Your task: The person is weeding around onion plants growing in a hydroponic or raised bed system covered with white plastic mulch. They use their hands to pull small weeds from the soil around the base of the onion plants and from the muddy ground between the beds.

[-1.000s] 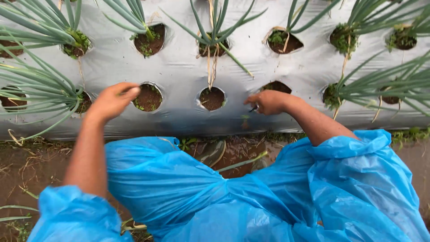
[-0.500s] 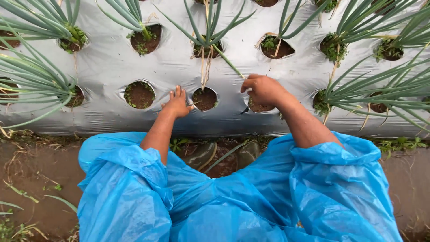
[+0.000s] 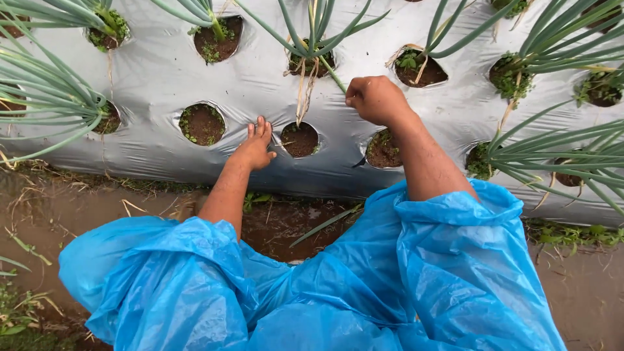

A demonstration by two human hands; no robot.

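On the silver mulch sheet (image 3: 162, 71) over the raised bed, the left hand (image 3: 255, 146) lies flat, fingers straight and close together, thumb out to the right; its fingertips rest between two planting holes, one with bare soil and small weeds (image 3: 202, 123) to its left, the other, a bare hole (image 3: 300, 139), just beside its thumb; the right hand (image 3: 376, 99) is higher up the sheet, curled into a loose fist, knuckles up, touching a green leaf (image 3: 333, 73) of the onion plant (image 3: 313, 39) above the bare hole; whether it pinches the leaf cannot be told; under the right wrist sits another hole (image 3: 382, 149) with soil and a little green; both forearms come out of blue raincoat sleeves (image 3: 455, 260); onion clumps (image 3: 552, 45) fill the holes to the right and far left; below the sheet lies wet, muddy ground (image 3: 65, 208).
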